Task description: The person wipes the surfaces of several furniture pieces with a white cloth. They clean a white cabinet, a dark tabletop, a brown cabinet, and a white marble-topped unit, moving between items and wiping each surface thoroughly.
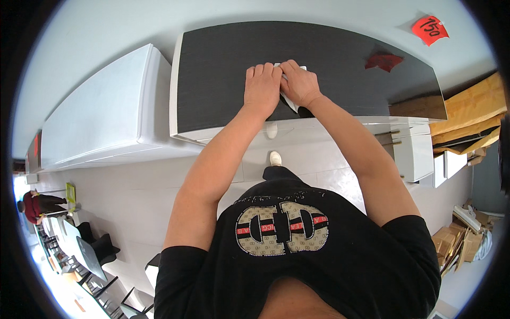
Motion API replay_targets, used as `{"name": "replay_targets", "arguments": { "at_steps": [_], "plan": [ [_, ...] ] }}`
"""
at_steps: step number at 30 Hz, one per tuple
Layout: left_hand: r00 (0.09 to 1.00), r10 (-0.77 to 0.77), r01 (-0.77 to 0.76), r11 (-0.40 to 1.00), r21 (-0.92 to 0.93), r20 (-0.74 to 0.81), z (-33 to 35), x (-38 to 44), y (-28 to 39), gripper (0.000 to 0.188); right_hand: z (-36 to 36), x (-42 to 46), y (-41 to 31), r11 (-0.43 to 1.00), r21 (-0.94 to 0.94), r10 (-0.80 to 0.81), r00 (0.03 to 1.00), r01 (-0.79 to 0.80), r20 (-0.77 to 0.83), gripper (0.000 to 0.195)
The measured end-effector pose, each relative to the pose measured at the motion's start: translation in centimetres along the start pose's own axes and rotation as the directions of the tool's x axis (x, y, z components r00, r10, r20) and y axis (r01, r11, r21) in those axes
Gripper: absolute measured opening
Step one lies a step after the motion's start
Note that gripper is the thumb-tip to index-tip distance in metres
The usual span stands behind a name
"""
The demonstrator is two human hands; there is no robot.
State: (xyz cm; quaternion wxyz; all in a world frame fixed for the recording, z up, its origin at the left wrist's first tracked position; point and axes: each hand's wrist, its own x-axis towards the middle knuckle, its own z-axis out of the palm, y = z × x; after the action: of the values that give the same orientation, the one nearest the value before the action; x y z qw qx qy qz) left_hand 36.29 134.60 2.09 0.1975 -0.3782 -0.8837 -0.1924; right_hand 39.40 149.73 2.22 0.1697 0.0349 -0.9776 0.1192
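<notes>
A dark wood-grain cabinet top (223, 52) with a glossy sheen lies before me, white along its sides. Near its middle, a crumpled white cloth (290, 103) shows between and below my hands. My left hand (263, 85) rests on the top with curled fingers, holding the cloth's left side. Pressed against it, my right hand (299, 83) grips the cloth from the right. Most of the cloth is hidden beneath both hands.
A white cabinet (95, 107) stands to the left. Red paper (430, 30) bearing writing hangs on the wall. At right are yellow-wrapped panels (470, 107), white drawers (413, 153) and cardboard (452, 243). Tables (65, 235), chairs and another person (34, 205) appear far left.
</notes>
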Motion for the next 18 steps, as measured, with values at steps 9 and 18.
{"name": "replay_targets", "arguments": {
  "at_steps": [9,18],
  "plan": [
    [0.995,-0.028,0.034,0.998,0.054,-0.096,4.0,7.3,-4.5,0.022,2.1,8.6,3.2,0.997,-0.04,0.072,0.997,-0.07,0.043,0.029],
    [0.991,-0.084,0.099,0.984,0.149,-0.102,7.4,14.5,-9.5,0.022,4.7,17.2,6.4,0.997,-0.054,0.059,0.998,-0.059,0.005,0.03]
  ]
}}
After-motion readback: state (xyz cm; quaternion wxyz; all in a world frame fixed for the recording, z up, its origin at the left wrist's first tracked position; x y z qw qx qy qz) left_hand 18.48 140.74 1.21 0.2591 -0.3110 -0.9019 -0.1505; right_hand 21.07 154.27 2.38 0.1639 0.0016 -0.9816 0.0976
